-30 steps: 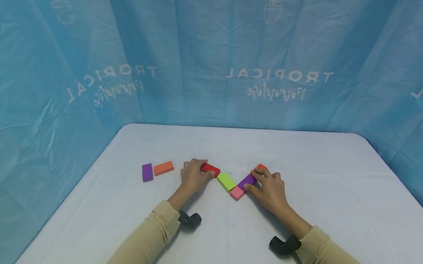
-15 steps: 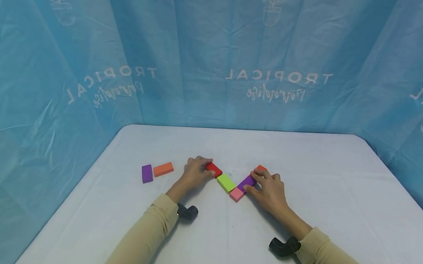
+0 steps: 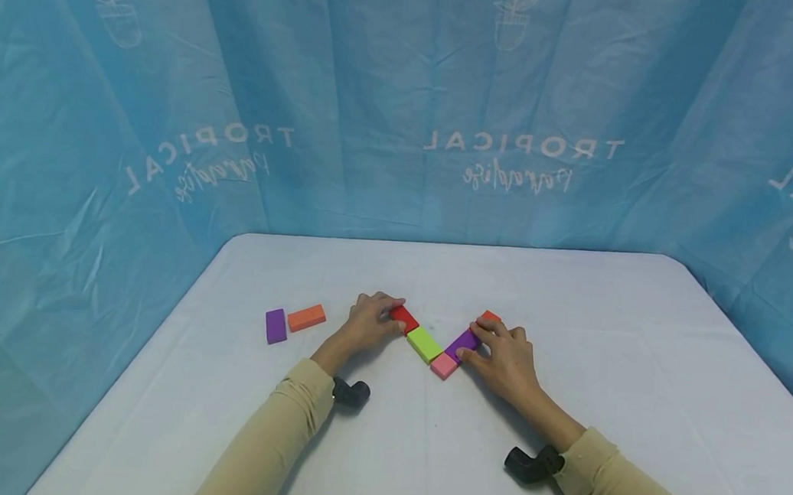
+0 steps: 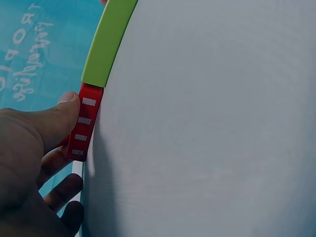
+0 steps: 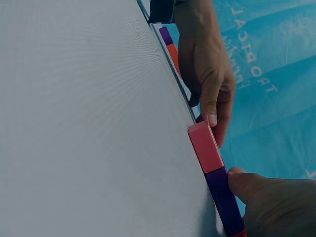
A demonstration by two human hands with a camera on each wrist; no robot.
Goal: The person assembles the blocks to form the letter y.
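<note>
In the head view my left hand (image 3: 368, 322) pinches a red block (image 3: 405, 319) between thumb and fingers. The block lies on the table, its near end against a lime green block (image 3: 424, 344); the left wrist view shows small pale marks along its side. Beyond the green one come a pink block (image 3: 443, 366) and a purple block (image 3: 460, 345), all in a V shape. My right hand (image 3: 508, 359) holds the purple block, thumb along its side and a fingertip near its far end. An orange block (image 3: 491, 315), partly hidden by my right fingers, ends that arm of the V.
On the left of the white table (image 3: 612, 324) lie another purple block (image 3: 276, 326) and another orange block (image 3: 306, 318), close together. A blue printed curtain (image 3: 373, 192) hangs behind the table. Black curved devices (image 3: 535, 465) are strapped to both wrists.
My left hand has moved the red block slightly right and turned it, so that it now lines up with and meets the green block. The right hand has stayed in place.
</note>
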